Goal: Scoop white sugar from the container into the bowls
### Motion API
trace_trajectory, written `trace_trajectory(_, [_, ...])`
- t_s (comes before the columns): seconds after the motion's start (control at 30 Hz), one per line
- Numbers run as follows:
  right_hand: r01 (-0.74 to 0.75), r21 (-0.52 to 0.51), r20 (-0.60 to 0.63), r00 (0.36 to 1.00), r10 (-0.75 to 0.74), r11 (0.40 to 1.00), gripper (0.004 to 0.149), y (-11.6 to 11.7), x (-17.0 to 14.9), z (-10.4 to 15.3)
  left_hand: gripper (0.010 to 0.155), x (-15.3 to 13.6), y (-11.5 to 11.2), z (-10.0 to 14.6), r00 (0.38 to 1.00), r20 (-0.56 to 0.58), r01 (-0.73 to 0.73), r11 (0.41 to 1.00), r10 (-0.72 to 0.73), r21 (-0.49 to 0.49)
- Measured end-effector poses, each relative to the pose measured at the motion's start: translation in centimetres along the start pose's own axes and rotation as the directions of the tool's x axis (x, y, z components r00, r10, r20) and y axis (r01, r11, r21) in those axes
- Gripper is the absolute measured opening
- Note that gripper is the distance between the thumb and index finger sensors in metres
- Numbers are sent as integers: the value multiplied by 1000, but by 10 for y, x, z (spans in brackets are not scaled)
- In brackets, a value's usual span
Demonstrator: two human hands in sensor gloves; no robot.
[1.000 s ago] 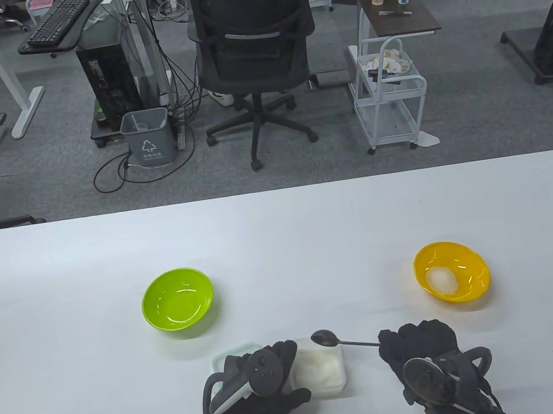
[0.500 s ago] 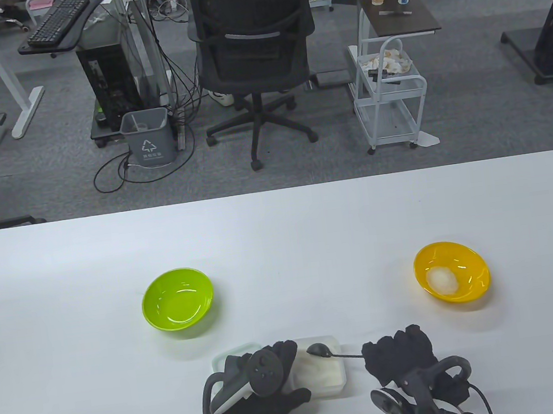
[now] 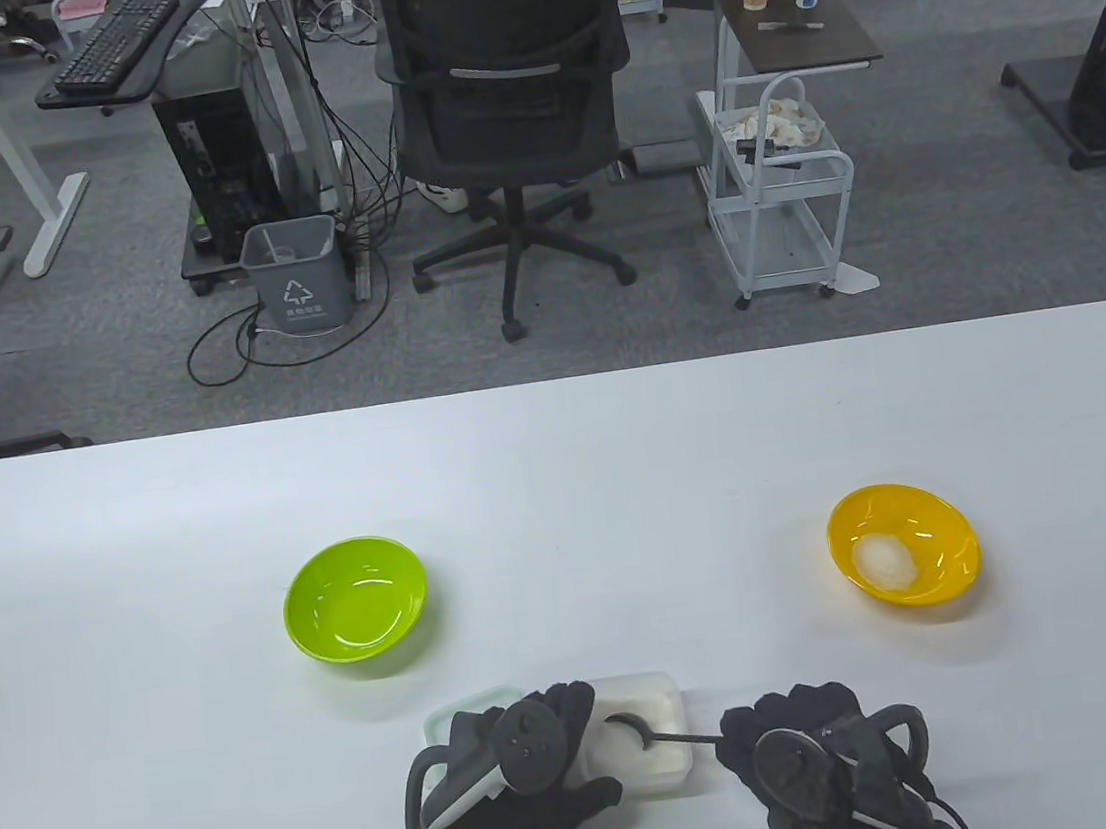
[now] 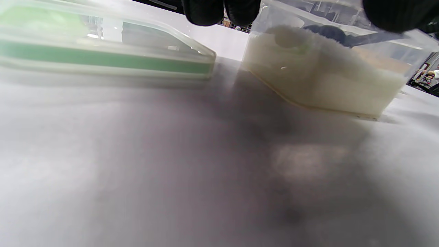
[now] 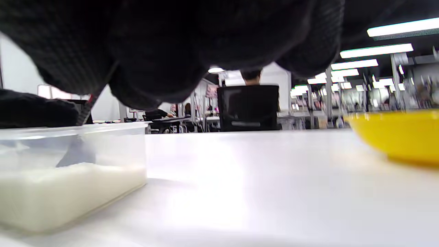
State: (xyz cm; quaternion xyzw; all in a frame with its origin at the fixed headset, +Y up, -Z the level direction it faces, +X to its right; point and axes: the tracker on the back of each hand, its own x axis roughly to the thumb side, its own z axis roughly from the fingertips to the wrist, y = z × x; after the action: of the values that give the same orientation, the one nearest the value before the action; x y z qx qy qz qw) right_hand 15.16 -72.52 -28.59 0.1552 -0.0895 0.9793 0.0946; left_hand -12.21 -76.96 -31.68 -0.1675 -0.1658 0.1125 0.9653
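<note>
A clear plastic container (image 3: 660,693) of white sugar (image 3: 631,763) sits at the table's near edge; it shows in the left wrist view (image 4: 322,82) and the right wrist view (image 5: 68,171). My left hand (image 3: 524,751) holds its left side. My right hand (image 3: 807,756) grips a black spoon (image 3: 653,735), whose bowl is turned on edge and dug into the sugar. An empty green bowl (image 3: 356,608) stands to the far left. A yellow bowl (image 3: 902,543) with a heap of sugar (image 3: 886,563) stands to the far right, also in the right wrist view (image 5: 398,137).
The container's lid (image 3: 449,714), clear with a green seal, lies flat just left of the container, partly under my left hand; it shows in the left wrist view (image 4: 103,51). The white table (image 3: 560,474) runs wide beyond the bowls. An office chair (image 3: 512,117) stands behind the far edge.
My right hand moved left and nearer, lowering the spoon from above the container's far rim into the sugar and turning it on edge. The left hand stayed still.
</note>
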Motion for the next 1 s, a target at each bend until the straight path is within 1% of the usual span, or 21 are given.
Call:
trace_trajectory(0.13, [157, 86, -86, 985, -150, 984, 35, 8, -14, -4, 92, 0, 0, 0, 1000, 1, 4, 1000, -4, 2])
trace_trajectory(0.23, [297, 146, -189, 945, -268, 943, 36, 14, -25, -7, 92, 0, 0, 0, 1000, 1, 0, 1000, 0, 2])
trace_trajectory(0.37, [489, 204, -354, 844, -402, 848, 36, 23, -38, -7, 92, 0, 0, 0, 1000, 1, 0, 1000, 0, 2])
trace_trajectory(0.4, [496, 205, -361, 839, -406, 844, 36, 24, -39, -7, 92, 0, 0, 0, 1000, 1, 0, 1000, 0, 2])
trace_trajectory(0.43, [537, 207, -403, 809, -429, 818, 36, 26, -44, -6, 92, 0, 0, 0, 1000, 1, -1, 1000, 1, 2])
trace_trajectory(0.5, [586, 193, -475, 758, -447, 787, 36, 28, -51, -4, 92, 0, 0, 0, 1000, 1, 0, 1000, 0, 3])
trace_trajectory(0.57, [615, 194, -504, 731, -460, 765, 36, 30, -55, -4, 92, 0, 0, 0, 1000, 1, -1, 1000, 1, 3])
trace_trajectory(0.63, [628, 201, -507, 723, -469, 751, 36, 32, -57, -5, 92, 0, 0, 0, 1000, 1, 0, 1000, 0, 3])
trace_trajectory(0.83, [639, 202, -509, 716, -478, 742, 36, 31, -58, -5, 92, 0, 0, 0, 1000, 1, -3, 1000, 3, 2])
trace_trajectory(0.9, [659, 198, -518, 699, -493, 726, 35, 31, -60, -5, 92, 0, 0, 0, 1000, 1, -5, 1000, 5, 1])
trace_trajectory(1.0, [668, 181, -529, 685, -501, 722, 35, 28, -63, -5, 92, 0, 0, 0, 1000, 1, -4, 1000, 4, 1])
